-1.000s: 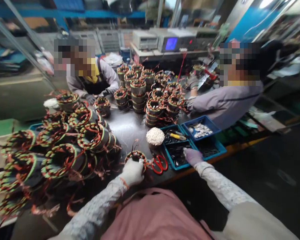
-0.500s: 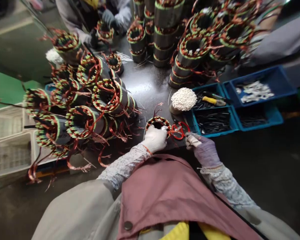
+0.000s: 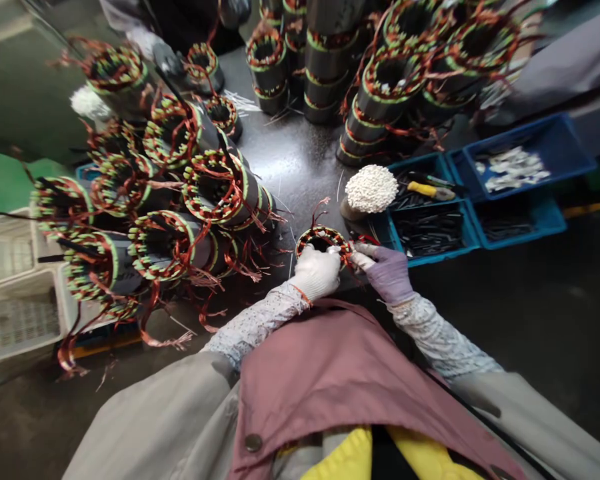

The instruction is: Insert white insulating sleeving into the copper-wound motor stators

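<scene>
On the coppery round ring (image 3: 323, 233), left hand (image 3: 317, 272) (white knit) clasped; alongside, purple-gloved right hand (image 3: 387, 273), grip unclear.

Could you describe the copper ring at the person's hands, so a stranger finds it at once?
Find the dark table, then its edge by the pink apron. There the white-gloved left hand grips a copper-wound ring. Unlike the clustered rings, it sits apart, the purple-gloved right hand beside it.

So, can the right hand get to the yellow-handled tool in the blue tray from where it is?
Likely yes: the yellow-handled tool lies uncovered, and the way over the near rim of the blue tray looks free. The right hand would just have to leave the right side of the wound ring.
</scene>
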A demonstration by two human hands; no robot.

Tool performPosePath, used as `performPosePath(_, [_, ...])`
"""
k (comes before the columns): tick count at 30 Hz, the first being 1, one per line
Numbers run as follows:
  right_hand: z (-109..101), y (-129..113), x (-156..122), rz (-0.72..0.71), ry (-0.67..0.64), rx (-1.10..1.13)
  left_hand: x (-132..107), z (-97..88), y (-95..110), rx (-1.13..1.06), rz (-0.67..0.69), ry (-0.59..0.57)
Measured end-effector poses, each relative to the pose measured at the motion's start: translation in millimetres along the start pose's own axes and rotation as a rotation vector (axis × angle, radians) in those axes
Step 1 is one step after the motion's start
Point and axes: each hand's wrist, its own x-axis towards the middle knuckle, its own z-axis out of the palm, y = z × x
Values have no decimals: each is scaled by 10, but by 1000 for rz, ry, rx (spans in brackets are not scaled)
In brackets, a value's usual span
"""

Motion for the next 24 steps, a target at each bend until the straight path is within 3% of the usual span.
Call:
performPosePath(3, [-18, 84, -37, -64, 43, -64, -196, -144, -69, 1, 106, 81])
performPosePath(7, [-149, 257, -78, -136, 77, -180, -236, -380, -68, -145, 195, 399])
performPosePath(8, [-165, 283, -68, -156, 57, -198, -175, -424, -42, -157, 240, 401])
performPosePath(12, [-137, 295, 11, -238, -8, -239, 126, -503, 76, -147, 343, 196])
performPosePath(16, [-102, 266, 63, -315, -22, -240, 193, -469, 62, -173, 222, 335])
performPosePath(20, [-162, 291, 77, -385, -41, -302, 131, -393, 2, -183, 255, 227])
performPosePath(24, [-246, 293, 89, -271, -52, -407, 66, -325, 83, -244, 175, 419])
